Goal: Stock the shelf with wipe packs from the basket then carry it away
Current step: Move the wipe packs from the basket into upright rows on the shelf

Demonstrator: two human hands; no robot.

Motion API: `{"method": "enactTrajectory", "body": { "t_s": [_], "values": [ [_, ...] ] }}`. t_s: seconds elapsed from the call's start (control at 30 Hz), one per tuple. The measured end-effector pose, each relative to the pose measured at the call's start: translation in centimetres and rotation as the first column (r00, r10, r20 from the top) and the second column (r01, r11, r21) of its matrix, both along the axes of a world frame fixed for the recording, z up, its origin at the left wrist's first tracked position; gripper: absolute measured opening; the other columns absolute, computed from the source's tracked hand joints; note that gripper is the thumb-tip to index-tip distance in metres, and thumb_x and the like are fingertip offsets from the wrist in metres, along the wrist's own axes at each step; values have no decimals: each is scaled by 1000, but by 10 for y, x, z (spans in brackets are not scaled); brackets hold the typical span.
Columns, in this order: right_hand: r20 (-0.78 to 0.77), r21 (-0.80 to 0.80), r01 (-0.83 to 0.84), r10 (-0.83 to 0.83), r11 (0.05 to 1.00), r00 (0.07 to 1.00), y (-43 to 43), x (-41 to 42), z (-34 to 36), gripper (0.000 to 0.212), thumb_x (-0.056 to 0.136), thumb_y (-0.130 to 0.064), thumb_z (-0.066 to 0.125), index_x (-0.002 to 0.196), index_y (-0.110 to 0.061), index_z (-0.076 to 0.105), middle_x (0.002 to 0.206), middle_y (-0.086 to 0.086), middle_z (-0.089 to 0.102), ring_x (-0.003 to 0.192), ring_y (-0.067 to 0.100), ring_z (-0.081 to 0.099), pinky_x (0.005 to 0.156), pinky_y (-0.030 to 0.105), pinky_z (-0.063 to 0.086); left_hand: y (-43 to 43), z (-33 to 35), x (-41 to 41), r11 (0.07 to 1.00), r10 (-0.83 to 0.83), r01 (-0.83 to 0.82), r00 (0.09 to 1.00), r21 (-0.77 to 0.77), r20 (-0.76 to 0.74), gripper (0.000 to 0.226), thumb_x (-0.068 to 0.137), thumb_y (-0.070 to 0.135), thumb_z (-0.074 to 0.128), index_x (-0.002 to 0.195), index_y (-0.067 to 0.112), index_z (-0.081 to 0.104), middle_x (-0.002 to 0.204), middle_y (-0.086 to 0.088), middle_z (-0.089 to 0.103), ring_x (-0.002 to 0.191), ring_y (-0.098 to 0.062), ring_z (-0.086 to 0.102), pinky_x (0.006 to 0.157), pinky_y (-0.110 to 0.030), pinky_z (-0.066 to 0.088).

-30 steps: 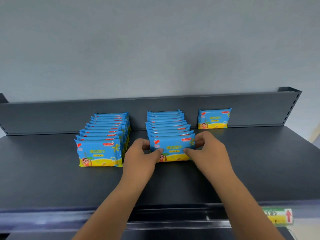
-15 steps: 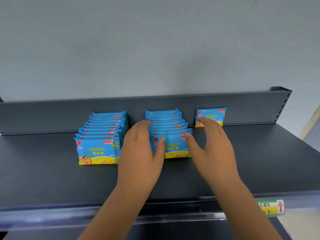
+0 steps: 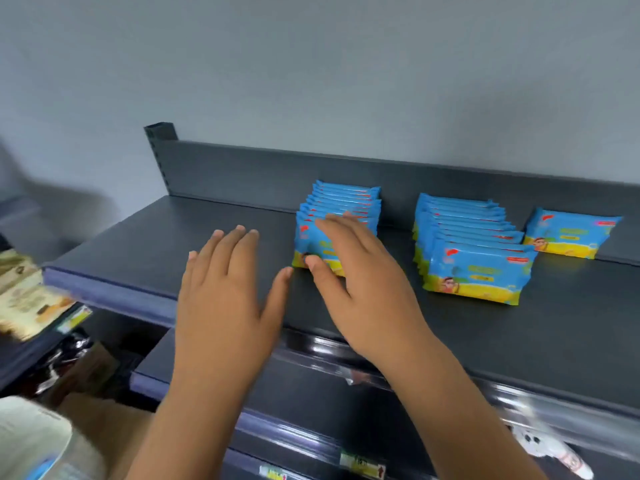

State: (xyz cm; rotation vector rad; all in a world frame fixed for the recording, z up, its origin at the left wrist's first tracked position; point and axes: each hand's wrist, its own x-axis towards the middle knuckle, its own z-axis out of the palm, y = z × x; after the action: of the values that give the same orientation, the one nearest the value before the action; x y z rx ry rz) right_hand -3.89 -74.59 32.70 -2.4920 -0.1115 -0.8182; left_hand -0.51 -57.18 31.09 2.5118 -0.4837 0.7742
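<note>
two rows of blue-and-yellow plastic wipe packs (image 3: 478, 251) stood on the dark grey metal shelf (image 3: 554, 327). the right hand (image 3: 363, 282), spread open, hid part of the left row's front pack (image 3: 311, 242); contact unclear. the left hand (image 3: 225, 299) hovered flat, holding nothing.

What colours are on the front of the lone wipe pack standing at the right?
The lone wipe pack is blue on top, with a yellow band along the bottom; head view.

The shelf (image 3: 173, 244) looks like dark painted metal, smooth and matt. The wipe packs (image 3: 474, 271) are glossy plastic film, slightly crinkled at the seams. A clear, shiny plastic price strip (image 3: 519, 407) edges the shelf.
</note>
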Motion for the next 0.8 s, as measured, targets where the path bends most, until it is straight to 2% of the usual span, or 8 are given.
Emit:
{"method": "enactTrajectory", "body": {
  "t_s": [0.17, 0.33, 0.43, 0.53, 0.6, 0.7, 0.8],
  "values": [
    [-71, -18, -256, 254, 967, 965, 112, 35, -25, 49, 104, -41, 49, 148, -20, 46, 156, -4, 42, 151, 12, 25, 120, 30, 28, 136, -21, -8, 961, 269, -264, 961, 78, -59, 63, 96, 51, 48, 141, 7, 52, 148, -12, 53, 143, -36, 42, 116, -57, 35],
    [-171, -63, -482, 466, 874, 868, 231, 53, -56, 49, 103, -41, 47, 146, -17, 46, 154, 1, 44, 150, 19, 29, 117, 40, 36, 251, -60, -39, 862, 504, -483, 848, 152, -164, 56, 100, 49, 53, 142, 12, 53, 148, -9, 54, 142, -33, 43, 115, -55, 37],
    [-257, -63, -581, 549, 812, 795, 292, 54, -75, 50, 103, -41, 47, 148, -20, 44, 155, -2, 42, 150, 17, 28, 118, 38, 34, 304, -83, -63, 818, 575, -557, 783, 145, -238, 57, 100, 51, 46, 140, 11, 55, 148, -9, 54, 142, -32, 44, 116, -52, 37],
    [-340, -46, -673, 622, 738, 706, 343, 53, -95, 52, 101, -38, 54, 149, -19, 43, 155, -2, 41, 149, 16, 29, 118, 36, 33, 350, -103, -85, 780, 613, -616, 714, 112, -339, 54, 99, 46, 54, 143, 14, 53, 151, -5, 52, 145, -27, 39, 120, -45, 34],
    [-399, 4, -715, 657, 699, 640, 369, 56, -110, 52, 98, -36, 61, 145, -19, 46, 150, -2, 46, 144, 17, 37, 112, 38, 40, 379, -115, -97, 775, 599, -628, 697, 67, -395, 50, 99, 37, 60, 143, 14, 54, 151, -3, 52, 146, -24, 40, 119, -43, 34],
    [-471, 87, -732, 675, 676, 568, 397, 68, -136, 54, 94, -36, 67, 143, -25, 46, 143, -7, 50, 133, 15, 47, 101, 42, 50, 413, -131, -108, 741, 611, -670, 650, 38, -451, 47, 99, 29, 62, 143, 14, 55, 149, -3, 54, 142, -23, 43, 117, -41, 37],
    [-517, 148, -715, 670, 683, 533, 419, 91, -164, 55, 93, -38, 66, 144, -30, 45, 144, -11, 50, 126, 14, 53, 97, 39, 51, 435, -148, -100, 695, 627, -719, 588, 24, -511, 47, 100, 31, 60, 144, 16, 54, 150, 1, 52, 142, -20, 43, 118, -41, 38]
  ]
}}
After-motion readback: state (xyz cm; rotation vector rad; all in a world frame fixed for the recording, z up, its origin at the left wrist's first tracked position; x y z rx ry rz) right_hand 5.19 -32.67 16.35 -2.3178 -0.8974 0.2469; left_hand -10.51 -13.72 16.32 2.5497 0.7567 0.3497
